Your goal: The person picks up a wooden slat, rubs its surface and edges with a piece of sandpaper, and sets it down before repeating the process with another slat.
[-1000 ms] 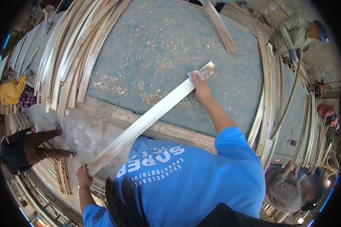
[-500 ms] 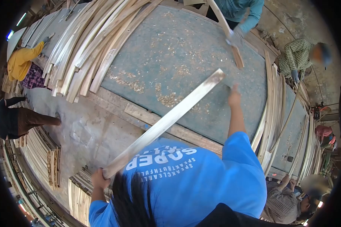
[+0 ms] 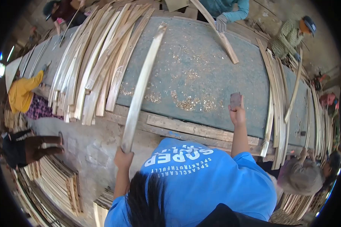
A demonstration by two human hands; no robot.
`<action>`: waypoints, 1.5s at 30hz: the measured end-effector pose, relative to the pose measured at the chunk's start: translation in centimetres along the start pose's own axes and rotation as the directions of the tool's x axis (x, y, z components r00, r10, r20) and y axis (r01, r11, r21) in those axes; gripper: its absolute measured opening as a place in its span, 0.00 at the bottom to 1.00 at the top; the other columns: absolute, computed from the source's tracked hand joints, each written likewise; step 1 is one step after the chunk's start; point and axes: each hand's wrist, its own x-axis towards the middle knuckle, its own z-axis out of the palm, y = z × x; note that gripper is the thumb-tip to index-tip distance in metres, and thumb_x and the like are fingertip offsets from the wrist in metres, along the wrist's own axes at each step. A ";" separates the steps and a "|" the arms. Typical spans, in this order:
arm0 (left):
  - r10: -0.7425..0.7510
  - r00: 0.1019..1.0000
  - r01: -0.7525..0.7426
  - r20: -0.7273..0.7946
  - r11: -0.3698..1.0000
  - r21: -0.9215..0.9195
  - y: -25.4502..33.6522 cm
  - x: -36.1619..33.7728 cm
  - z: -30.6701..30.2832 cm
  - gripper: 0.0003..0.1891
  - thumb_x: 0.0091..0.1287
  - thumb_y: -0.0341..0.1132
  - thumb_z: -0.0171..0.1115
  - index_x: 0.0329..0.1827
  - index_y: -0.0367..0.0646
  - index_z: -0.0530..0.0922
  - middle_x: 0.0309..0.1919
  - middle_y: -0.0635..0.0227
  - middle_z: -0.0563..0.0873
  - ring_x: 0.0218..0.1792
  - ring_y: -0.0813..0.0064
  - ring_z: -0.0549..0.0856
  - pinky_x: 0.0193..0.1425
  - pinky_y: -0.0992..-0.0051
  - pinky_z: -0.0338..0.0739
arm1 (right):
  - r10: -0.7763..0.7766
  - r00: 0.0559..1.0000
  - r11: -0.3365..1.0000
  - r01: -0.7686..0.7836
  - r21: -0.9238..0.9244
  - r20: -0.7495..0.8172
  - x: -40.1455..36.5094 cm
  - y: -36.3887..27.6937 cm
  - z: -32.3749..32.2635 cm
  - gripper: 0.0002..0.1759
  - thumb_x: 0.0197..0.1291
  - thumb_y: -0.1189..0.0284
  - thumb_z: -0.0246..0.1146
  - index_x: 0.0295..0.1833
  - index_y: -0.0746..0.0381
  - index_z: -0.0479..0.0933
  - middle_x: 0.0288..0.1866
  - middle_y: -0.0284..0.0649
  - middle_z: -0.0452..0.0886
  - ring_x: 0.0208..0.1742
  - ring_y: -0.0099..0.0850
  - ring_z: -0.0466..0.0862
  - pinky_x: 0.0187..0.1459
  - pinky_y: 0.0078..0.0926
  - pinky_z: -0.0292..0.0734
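Note:
A long, pale wooden strip (image 3: 141, 90) is gripped at its near end by my left hand (image 3: 124, 159), whose fingers wrap round it. The strip slants up and away over the worktable (image 3: 212, 85), its darker far end near the strips stacked on the left. My right hand (image 3: 238, 116) is raised above the right half of the table, closed on a small, flat, dark rectangular piece (image 3: 235, 100) that stands up between thumb and fingers. Scattered wood chips (image 3: 191, 103) lie on the tabletop between my two hands.
Many wooden strips (image 3: 89, 56) cover the table's left side, and more strips (image 3: 277, 102) lie at the right. Across the table, a gloved person (image 3: 221, 23) holds another strip (image 3: 227, 47). Other people work on both sides. Stacked wood (image 3: 53, 181) stands at lower left.
My left hand has moved up and right, and the strip has swung left from a diagonal to a steeper angle. My right hand has turned, showing the flat dark piece. The whole view has shifted.

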 end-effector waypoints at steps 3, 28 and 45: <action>0.077 0.996 -0.070 -0.054 0.991 0.118 3.5 7.6 -3.7 0.37 0.50 0.51 0.77 0.62 0.40 0.78 0.50 0.42 0.86 0.54 0.43 0.85 0.58 0.55 0.80 | -0.035 0.999 0.975 0.029 0.221 0.024 -0.5 0.2 0.6 0.58 0.48 0.90 0.45 0.88 0.45 0.49 0.88 0.46 0.51 0.85 0.48 0.57 0.80 0.53 0.48; 0.883 0.462 -0.886 -0.079 0.457 -0.072 25.9 -5.2 13.2 0.40 0.59 0.40 0.75 0.76 0.47 0.68 0.80 0.45 0.54 0.77 0.35 0.56 0.77 0.39 0.57 | -0.750 0.525 0.477 0.006 -0.879 -0.403 -11.8 -12.4 -37.2 0.42 0.60 0.86 0.53 0.82 0.64 0.56 0.79 0.61 0.64 0.82 0.52 0.63 0.78 0.39 0.61; 0.823 0.561 -0.802 0.087 0.567 -0.190 26.1 -19.6 14.3 0.32 0.61 0.34 0.74 0.70 0.43 0.74 0.79 0.49 0.59 0.76 0.43 0.63 0.77 0.51 0.64 | -0.249 0.965 -0.540 -0.070 -0.839 0.080 -7.2 -18.0 -44.9 0.51 0.56 0.82 0.64 0.85 0.46 0.54 0.79 0.49 0.66 0.74 0.52 0.71 0.70 0.47 0.73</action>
